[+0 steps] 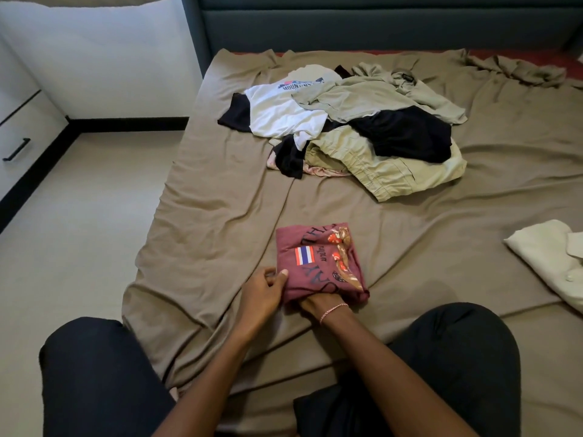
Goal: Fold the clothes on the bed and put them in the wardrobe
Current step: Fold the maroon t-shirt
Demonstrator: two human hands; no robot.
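Maroon shirt (318, 263): folded into a compact rectangle, print up (striped flag, dark lettering, orange figure); lies flat on the near middle of the bed (220, 216).
Hold on maroon shirt: left hand (263, 293) pinches its left edge, thumb on top; right hand (318, 305) at its near edge, fingers hidden under the cloth.
Unfolded pile (347, 127): heaped toward the head of the bed, well apart from the maroon shirt.
Pile contents: white T-shirt (284, 111) with chest print, olive-grey shirt (362, 96), black garment (407, 134), pale green trousers (394, 175) with elastic waistband.
Cream garment (542, 253): folded, flat, at the bed's right side, partly cut by the frame edge.
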